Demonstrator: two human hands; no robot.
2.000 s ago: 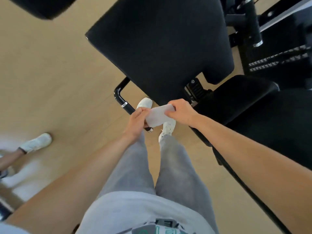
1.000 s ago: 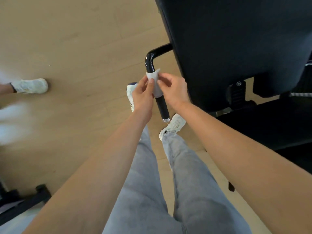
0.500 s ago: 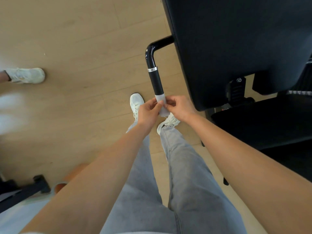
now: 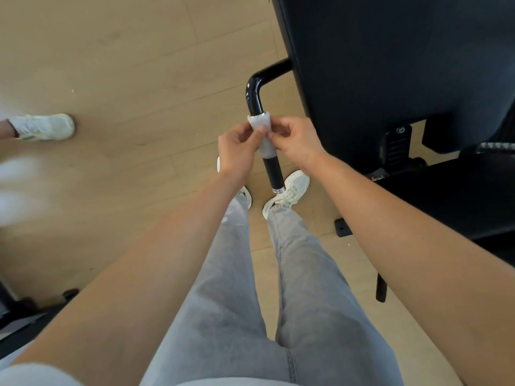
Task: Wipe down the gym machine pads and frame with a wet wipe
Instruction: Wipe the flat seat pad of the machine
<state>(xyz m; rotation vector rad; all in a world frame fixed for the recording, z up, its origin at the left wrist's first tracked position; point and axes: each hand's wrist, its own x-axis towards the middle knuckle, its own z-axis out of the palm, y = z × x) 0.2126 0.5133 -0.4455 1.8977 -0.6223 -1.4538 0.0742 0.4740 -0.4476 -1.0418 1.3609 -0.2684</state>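
Note:
A black bent handle bar sticks out from under the machine's big black back pad. A white wet wipe is wrapped around the upper part of the bar's grip, just below the bend. My left hand pinches the wipe from the left, and my right hand pinches it from the right. Below the wipe the bare black grip ends in a silver ring. The seat pad lies at the right.
I stand on a light wooden floor; my white shoes are right below the handle. Another person's white shoe is at the left edge. Dark equipment sits at the lower left. A black frame foot rests right of my legs.
Both hands slid the wipe up the handle, from the lower end of the grip to just below the bend. The other person's shoe stays at the left.

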